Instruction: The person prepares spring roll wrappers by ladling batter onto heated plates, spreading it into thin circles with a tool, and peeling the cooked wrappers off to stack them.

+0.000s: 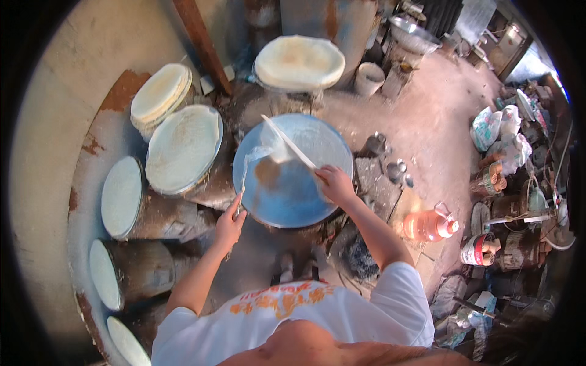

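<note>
In front of me is a large round griddle-like plate (293, 204) with a blue-grey surface. Brown and whitish patches show near its middle. My right hand (337, 185), above the plate's right part, is closed on a long, flat, pale stick (296, 148) that slants to the far left across the plate. At the near left edge my left hand (229, 227) grips the handle of a thin tool (245, 168). This tool's pale, blurred end (261, 151) reaches over the plate, beside the whitish patch; its exact kind is unclear.
Stacks of pale, round flat sheets (299, 61) stand beyond the plate and at far left (162, 91). Several pale-topped drums (137, 268) line the left wall. On the right are a pinkish jug (430, 224), a metal kettle (374, 145) and a bucket (368, 79), with clutter along the far right.
</note>
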Action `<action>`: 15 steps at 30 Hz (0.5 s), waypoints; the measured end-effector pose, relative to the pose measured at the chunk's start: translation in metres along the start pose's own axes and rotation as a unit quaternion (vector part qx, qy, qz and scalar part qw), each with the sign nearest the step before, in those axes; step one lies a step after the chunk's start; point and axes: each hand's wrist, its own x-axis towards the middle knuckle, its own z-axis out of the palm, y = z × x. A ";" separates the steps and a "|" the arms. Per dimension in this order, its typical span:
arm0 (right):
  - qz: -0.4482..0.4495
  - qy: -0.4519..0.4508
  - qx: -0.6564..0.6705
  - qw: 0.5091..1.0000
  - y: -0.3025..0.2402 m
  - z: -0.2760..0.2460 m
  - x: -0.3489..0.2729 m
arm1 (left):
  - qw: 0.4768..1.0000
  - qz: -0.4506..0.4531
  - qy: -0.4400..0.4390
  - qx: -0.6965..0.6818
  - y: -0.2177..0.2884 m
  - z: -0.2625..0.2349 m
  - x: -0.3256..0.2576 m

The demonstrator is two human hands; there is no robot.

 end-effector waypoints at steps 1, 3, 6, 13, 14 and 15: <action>-0.019 -0.017 0.026 0.999 0.000 0.003 -0.001 | 1.000 -0.003 -0.015 0.024 0.008 -0.003 -0.010; -0.035 -0.035 0.066 0.997 -0.002 0.001 -0.012 | 0.997 -0.034 -0.027 0.061 0.003 -0.006 -0.037; -0.096 -0.097 0.082 0.987 0.024 -0.030 -0.007 | 0.992 0.104 0.024 0.071 -0.009 -0.005 -0.054; -0.172 -0.109 0.116 0.972 0.027 -0.011 0.022 | 0.990 -0.040 -0.088 0.103 0.020 -0.007 -0.077; -0.155 -0.132 0.158 0.966 0.027 -0.013 0.005 | 0.991 -0.032 -0.096 0.086 0.010 -0.012 -0.089; -0.154 -0.136 0.151 0.967 0.029 -0.027 0.009 | 0.994 -0.006 -0.094 0.060 0.005 -0.008 -0.089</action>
